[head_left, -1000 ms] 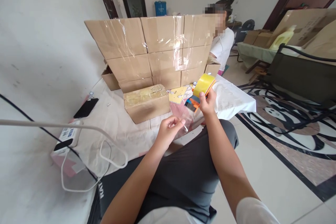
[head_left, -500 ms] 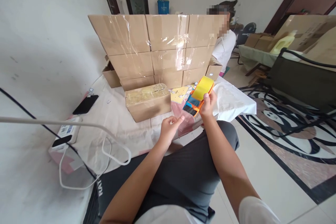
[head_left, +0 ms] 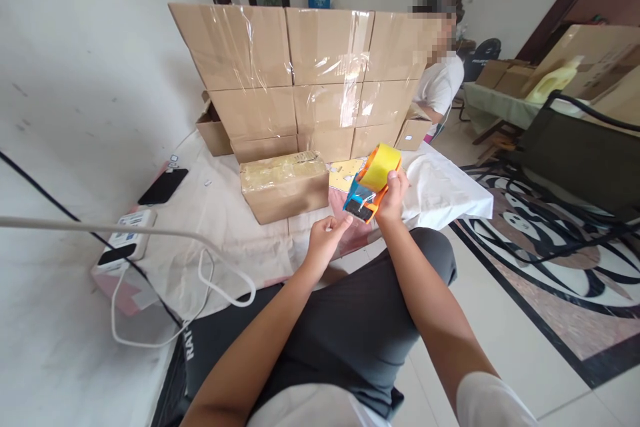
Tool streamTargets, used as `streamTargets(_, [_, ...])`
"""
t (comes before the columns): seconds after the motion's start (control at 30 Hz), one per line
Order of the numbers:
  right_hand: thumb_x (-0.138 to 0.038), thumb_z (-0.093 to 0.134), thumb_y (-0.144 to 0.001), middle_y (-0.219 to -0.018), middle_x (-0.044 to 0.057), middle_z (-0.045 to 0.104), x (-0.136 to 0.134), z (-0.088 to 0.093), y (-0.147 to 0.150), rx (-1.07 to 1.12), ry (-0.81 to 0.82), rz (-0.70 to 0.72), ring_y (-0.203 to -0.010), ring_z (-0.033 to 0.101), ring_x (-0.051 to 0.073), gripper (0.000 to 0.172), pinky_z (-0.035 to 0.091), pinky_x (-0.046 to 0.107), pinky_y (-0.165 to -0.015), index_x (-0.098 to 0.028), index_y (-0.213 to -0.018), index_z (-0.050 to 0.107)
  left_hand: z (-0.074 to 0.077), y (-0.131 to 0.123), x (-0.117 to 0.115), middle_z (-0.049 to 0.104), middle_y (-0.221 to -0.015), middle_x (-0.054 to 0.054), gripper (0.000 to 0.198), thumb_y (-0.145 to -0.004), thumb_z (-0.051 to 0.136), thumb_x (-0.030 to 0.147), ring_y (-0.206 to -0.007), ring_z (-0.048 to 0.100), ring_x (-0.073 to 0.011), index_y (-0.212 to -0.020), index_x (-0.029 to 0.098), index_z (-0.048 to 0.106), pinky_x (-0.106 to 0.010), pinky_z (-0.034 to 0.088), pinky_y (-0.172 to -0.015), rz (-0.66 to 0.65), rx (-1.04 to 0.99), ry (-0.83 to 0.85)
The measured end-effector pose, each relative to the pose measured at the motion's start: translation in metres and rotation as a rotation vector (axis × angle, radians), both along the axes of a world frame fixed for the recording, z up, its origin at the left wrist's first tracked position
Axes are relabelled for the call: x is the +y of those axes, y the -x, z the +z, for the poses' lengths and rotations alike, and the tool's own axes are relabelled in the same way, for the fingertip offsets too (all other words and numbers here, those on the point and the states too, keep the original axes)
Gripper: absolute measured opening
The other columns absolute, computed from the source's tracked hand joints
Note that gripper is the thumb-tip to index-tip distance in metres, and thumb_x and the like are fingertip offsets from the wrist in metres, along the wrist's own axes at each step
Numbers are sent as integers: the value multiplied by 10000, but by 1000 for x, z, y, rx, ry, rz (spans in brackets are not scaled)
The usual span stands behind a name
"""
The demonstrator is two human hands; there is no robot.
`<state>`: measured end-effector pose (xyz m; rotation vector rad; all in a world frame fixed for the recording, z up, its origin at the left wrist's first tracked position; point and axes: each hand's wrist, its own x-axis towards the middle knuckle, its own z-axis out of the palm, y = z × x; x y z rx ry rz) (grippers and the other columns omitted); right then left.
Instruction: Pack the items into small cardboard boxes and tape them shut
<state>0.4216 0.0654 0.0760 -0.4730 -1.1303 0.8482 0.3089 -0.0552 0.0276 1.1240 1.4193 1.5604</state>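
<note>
Gripping the tape dispenser (head_left: 376,177) near the bench (head_left: 220,220) edge with the right hand (head_left: 391,199), fingers curled round it, poising the left hand (head_left: 324,239) at its front end — can't tell how closed or if pinching anything — probably best bracing it, pulling straight.

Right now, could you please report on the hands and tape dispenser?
Right hand gripping tape dispenser. Left hand by its dark end, grip unclear. Possible obstacle: taped carton on table, left of dispenser.

Plastic tape dispenser (head_left: 364,196), matt cardboard box (head_left: 293,200) under glossy tape (head_left: 275,175).
</note>
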Motion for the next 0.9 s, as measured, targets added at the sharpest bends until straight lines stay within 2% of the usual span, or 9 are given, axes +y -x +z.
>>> streamTargets(0.27, [-697,539,-841,-796,30,630,-10,9,9,138,196,168,-855,683,242,455,592,404,-769,-244,-846,584,18,-6,-7,332,-550,50,585,-738,726,596,-590,324,-110,-532,212,335,-279,262,-597,28,-39,-81])
streamTargets(0.4, [-672,515,-848,-759,58,644,-19,16,13,150,272,368,-923,695,278,460,601,425,-759,-228,-877,633,29,-12,-12,349,-522,54,573,-747,736,569,-550,330,-99,-523,211,349,-266,273,-561,9,-74,-101])
streamTargets(0.53, [-626,522,-842,-696,60,629,-26,23,17,194,395,530,-855,694,282,426,607,430,-718,-216,-841,635,36,-11,-10,368,-500,51,602,-740,744,581,-525,345,-94,-506,214,328,-260,287,-544,-40,-118,-103])
streamTargets(0.7, [-641,536,-820,-631,29,593,-33,26,23,220,598,583,-650,629,227,414,584,391,-619,-234,-831,610,39,1,-3,344,-514,49,631,-725,769,584,-539,326,-87,-488,202,326,-260,274,-559,-135,-142,-110])
streamTargets(0.8, [-665,531,-817,-621,15,578,-34,24,27,228,629,580,-567,574,198,427,554,368,-561,-244,-843,597,37,5,-2,330,-512,49,631,-741,752,597,-538,292,-84,-488,198,333,-261,242,-552,-155,-157,-103])
streamTargets(0.9, [-639,545,-825,-624,16,577,-33,19,29,206,658,553,-570,575,192,395,546,351,-549,-245,-810,573,33,5,-1,330,-516,46,646,-738,744,625,-539,280,-84,-490,199,326,-264,231,-550,-151,-178,-103])
